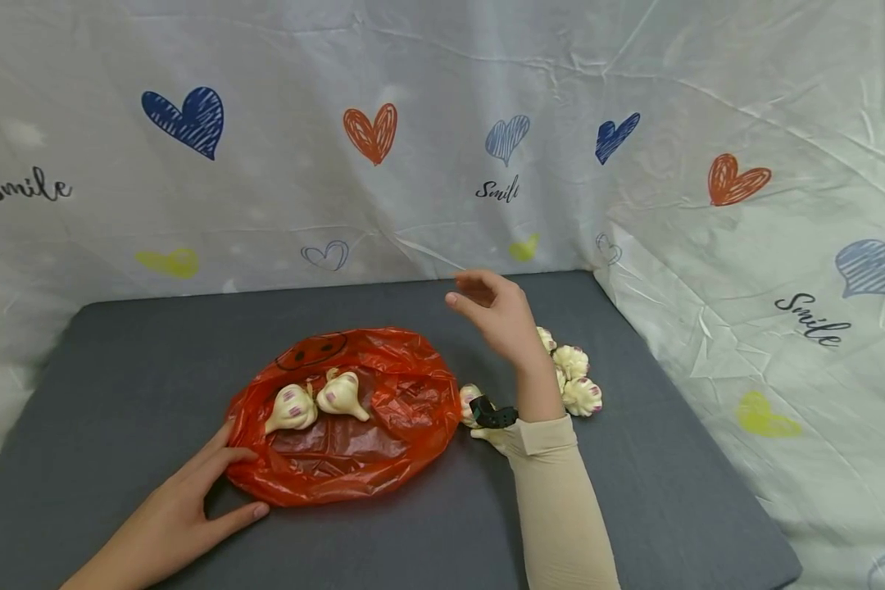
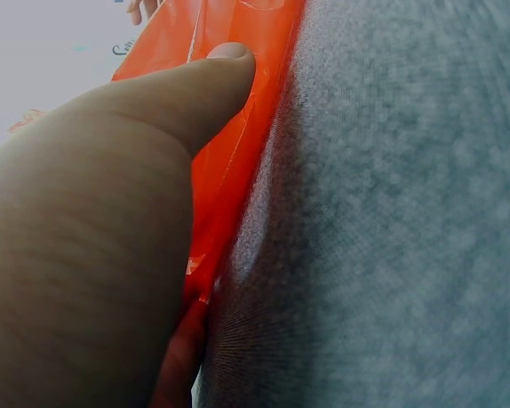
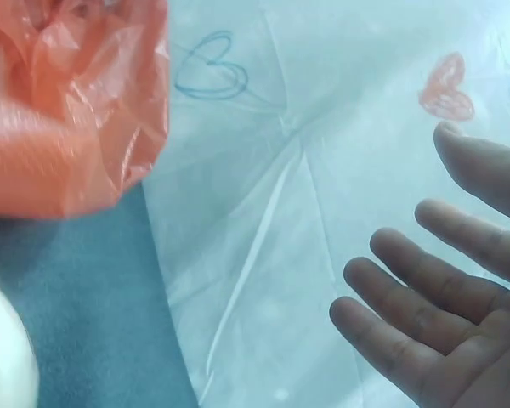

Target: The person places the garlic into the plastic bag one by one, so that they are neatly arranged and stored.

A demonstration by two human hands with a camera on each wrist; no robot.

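Observation:
A red plastic bag (image 1: 413,463) lies spread on the table with its mouth facing up. Two garlic bulbs (image 1: 293,408) are inside it, side by side. My left hand (image 1: 180,512) holds the bag's left rim, fingers over the edge and thumb (image 2: 225,81) along the outside. Raised above the table right of the bag, my right hand (image 1: 497,315) has loosely bent, spread fingers (image 3: 391,340) and holds nothing. Under the right wrist lies another garlic bulb (image 1: 469,400), partly hidden by the black wrist strap (image 1: 494,413).
Several more garlic bulbs (image 1: 583,397) sit in a cluster on the right, partly behind the right forearm. The dark grey table (image 1: 383,549) has a white cloth (image 1: 428,205) printed with hearts behind it and along its right side.

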